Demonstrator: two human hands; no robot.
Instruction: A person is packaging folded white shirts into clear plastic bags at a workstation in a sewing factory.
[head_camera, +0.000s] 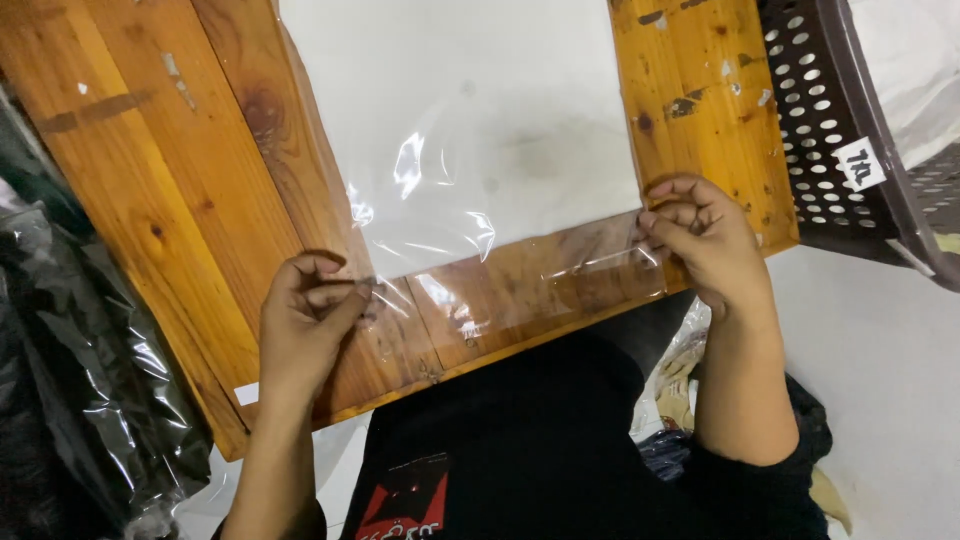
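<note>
A: What is seen at nine o'clock?

B: A heap of dark goods wrapped in shiny plastic (70, 380) is seen beside the wooden table (150, 200), which is made of orange-brown planks.

A: And the left hand (305, 325)?

B: It is placed at about seven o'clock over the near edge of the table. Its fingers are curled, and the near left corner of a clear plastic bag (470, 210) is pinched between thumb and fingers.

A: Where is the bag laid?

B: It is spread flat across the middle of the table, from twelve o'clock down toward the near edge. A white sheet (450, 110) is seen inside it, and the open strip at six o'clock is left see-through, with wood showing beneath.

A: The right hand (700, 240)?

B: At about three o'clock the near right corner of the bag is gripped by bent fingers, so the mouth is held taut between both hands.

A: Which step is judged to be in hand?

B: The open end of the bag appears to be held stretched, as for straightening or folding its flap. An even pull on both corners would likely be needed next, so that no creases are set in.

A: Anything farther right?

B: A brown basket (840, 120) with holes is seen at two o'clock, touching the table's corner.
</note>
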